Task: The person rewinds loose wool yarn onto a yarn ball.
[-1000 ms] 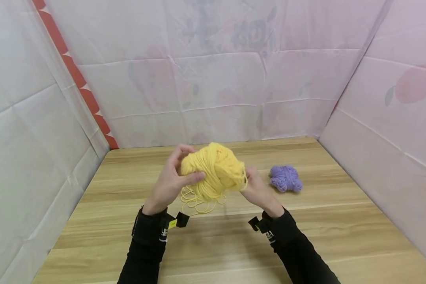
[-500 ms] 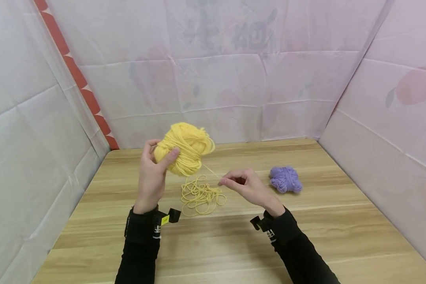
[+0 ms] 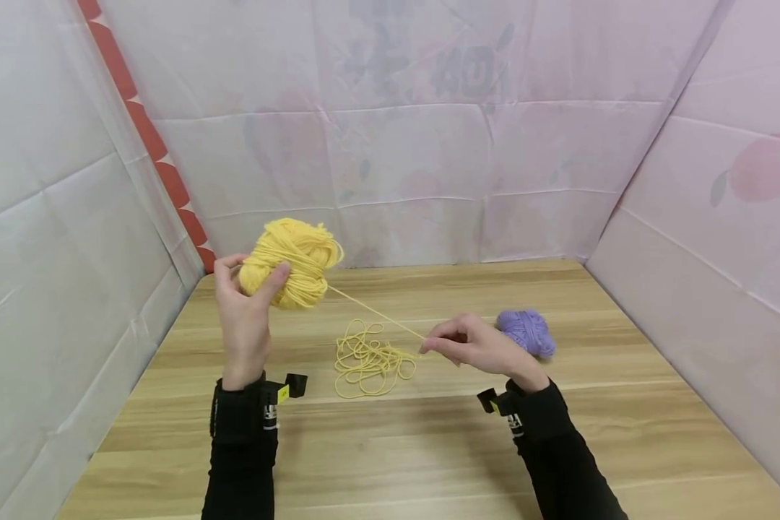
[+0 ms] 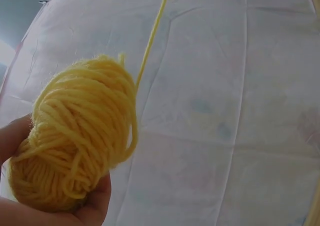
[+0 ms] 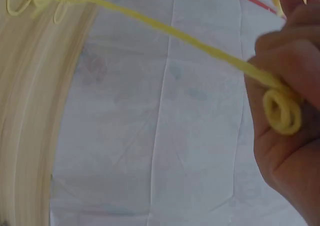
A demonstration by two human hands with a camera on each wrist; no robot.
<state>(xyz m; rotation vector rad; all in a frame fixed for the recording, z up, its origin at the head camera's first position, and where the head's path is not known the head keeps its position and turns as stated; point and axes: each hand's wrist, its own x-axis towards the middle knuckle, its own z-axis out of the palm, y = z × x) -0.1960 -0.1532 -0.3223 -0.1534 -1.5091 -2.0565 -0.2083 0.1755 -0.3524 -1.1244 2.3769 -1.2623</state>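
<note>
Loose yarn pile [image 3: 372, 359] is lying on the wooden counter [image 3: 390, 455] in thin, tangled yellow loops. Left hand [image 3: 242, 314] is holding the yellow yarn ball [image 3: 292, 263] up in the air, left of the pile and higher than it; its fingers are curling round the ball, thumb pressing across the near side. Ball is showing many wraps round its middle, a few slack loops sticking out at the end facing away from the palm.

Yarn strand [image 3: 377, 313] is leaving the ball, passing over the pile in the head view and slanting down to the right hand [image 3: 477, 348] — looking straight, no sag. Right hand is sitting just right of the pile, its fingers pinching the strand between thumb and forefinger. Right wrist view is showing a small yarn coil [image 5: 282, 111] against this hand, with a length running from there toward loops over the counter; the exact fingertip contact is hiding from that camera.

Purple yarn bundle [image 3: 529, 334] is resting on the counter, well right of the pile; right hand is partly covering it in the head view — touching or not, cannot tell. Black sleeves [image 3: 240, 469] are reaching in from the near side of the pile. Pale sheet [image 3: 416, 152] is hanging behind the pile, red strip [image 3: 146, 133] slanting down far left of it.
</note>
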